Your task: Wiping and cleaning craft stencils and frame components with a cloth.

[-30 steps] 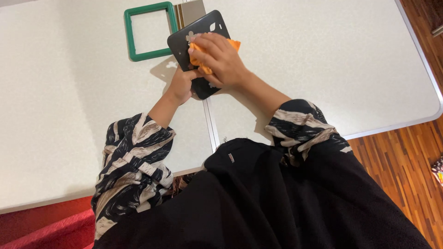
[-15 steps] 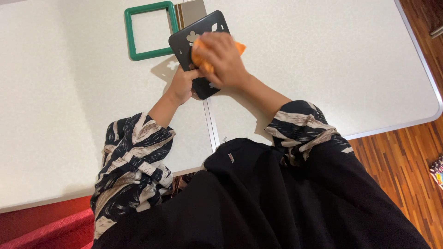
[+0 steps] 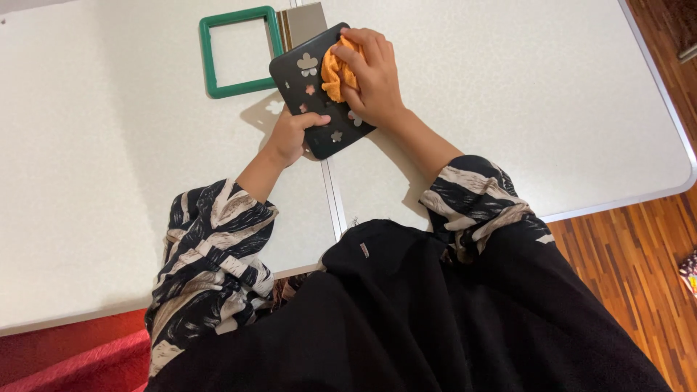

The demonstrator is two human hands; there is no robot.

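A black flat board [image 3: 301, 76] with flower-shaped and leaf-shaped cutouts is held tilted above the white table [image 3: 109, 145]. My left hand [image 3: 292, 136] grips its lower left edge, thumb on top. My right hand [image 3: 370, 72] presses a crumpled orange cloth [image 3: 334, 72] against the board's upper right part. The cloth is partly hidden under my fingers.
A green square frame [image 3: 239, 51] lies flat on the table just left of the board. A grey-brown flat piece [image 3: 301, 18] sits behind the board. The table's seam [image 3: 332, 203] runs toward me; wooden floor [image 3: 639, 254] lies to the right.
My right hand has slid the orange cloth up and to the right across the board, uncovering more cutouts. The left hand keeps its grip.
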